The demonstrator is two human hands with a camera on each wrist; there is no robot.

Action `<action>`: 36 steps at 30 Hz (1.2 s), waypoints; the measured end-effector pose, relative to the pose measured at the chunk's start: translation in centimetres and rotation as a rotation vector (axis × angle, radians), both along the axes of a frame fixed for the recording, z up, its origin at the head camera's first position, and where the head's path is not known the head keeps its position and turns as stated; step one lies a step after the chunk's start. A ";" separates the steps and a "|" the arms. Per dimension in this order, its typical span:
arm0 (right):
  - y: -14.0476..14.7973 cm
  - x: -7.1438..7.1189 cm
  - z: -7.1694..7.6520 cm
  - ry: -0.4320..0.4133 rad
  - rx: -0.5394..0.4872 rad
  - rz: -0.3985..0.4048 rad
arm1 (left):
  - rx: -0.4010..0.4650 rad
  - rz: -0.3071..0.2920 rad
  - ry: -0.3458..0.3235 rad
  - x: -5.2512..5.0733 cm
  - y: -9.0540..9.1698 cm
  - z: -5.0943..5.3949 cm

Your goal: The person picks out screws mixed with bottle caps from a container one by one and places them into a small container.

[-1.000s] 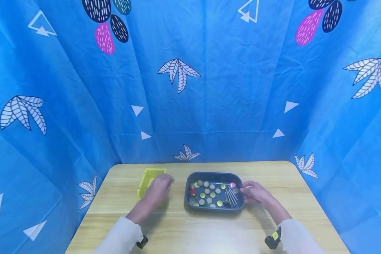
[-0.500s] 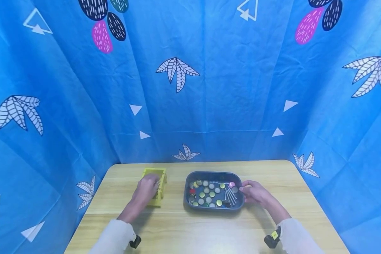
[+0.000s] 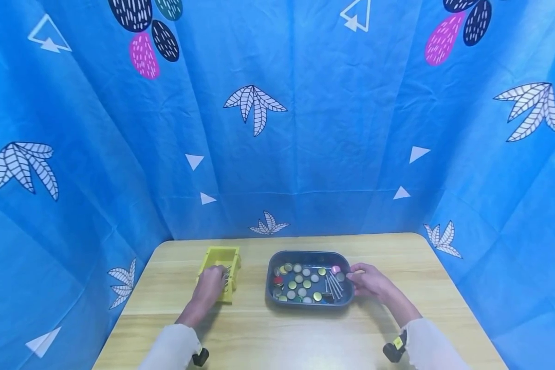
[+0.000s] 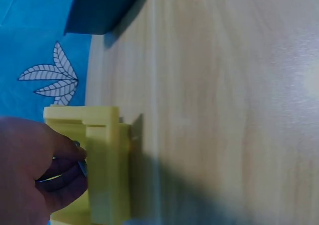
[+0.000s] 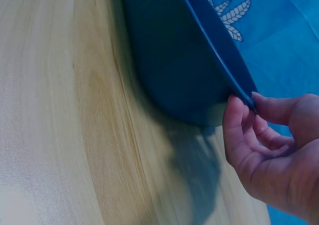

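Note:
My left hand (image 3: 207, 285) is inside a small yellow bin (image 3: 235, 257) at the table's left. In the left wrist view, its thumb and fingers are curled together around what looks like a nail (image 4: 77, 144); most of it is hidden. Several thin silver nails (image 3: 226, 273) show beside the fingertips. With thumb and fingers, my right hand (image 3: 372, 282) pinches the right rim of a dark blue-grey tray (image 3: 305, 304). Bottle caps (image 3: 302, 292) in gold, silver, red and pink are spread over the tray's floor, and several long nails (image 3: 334, 285) lie at its right end.
Both containers stand on a light wooden table (image 3: 277, 329). A strip of bare wood (image 3: 253, 277) separates the bin from the tray. Behind the table and along its sides hangs a blue patterned cloth (image 3: 296, 154).
My left hand has moved left and lower, from the bin's right side to inside it. The right hand keeps its pinch on the tray rim. The head view has shifted slightly.

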State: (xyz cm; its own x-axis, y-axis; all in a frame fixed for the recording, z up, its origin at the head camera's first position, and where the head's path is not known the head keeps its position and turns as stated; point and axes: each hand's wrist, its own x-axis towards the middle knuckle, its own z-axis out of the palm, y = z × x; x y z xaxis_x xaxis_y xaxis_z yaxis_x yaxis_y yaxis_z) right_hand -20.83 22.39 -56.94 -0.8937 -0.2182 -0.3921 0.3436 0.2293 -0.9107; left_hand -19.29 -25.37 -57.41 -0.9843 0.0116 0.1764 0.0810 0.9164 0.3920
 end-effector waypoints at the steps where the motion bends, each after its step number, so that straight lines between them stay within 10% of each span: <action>1: 0.0 0.0 0.0 0.000 0.002 0.002 | -0.001 -0.004 0.002 0.0 0.0 -0.2; 20: -0.2 -0.3 -0.2 -0.011 -0.012 0.007 | -0.027 0.000 0.016 0.3 0.1 -0.4; 36: -0.2 -0.2 -0.1 -0.003 -0.032 -0.002 | -0.043 -0.004 0.107 -0.5 0.2 2.1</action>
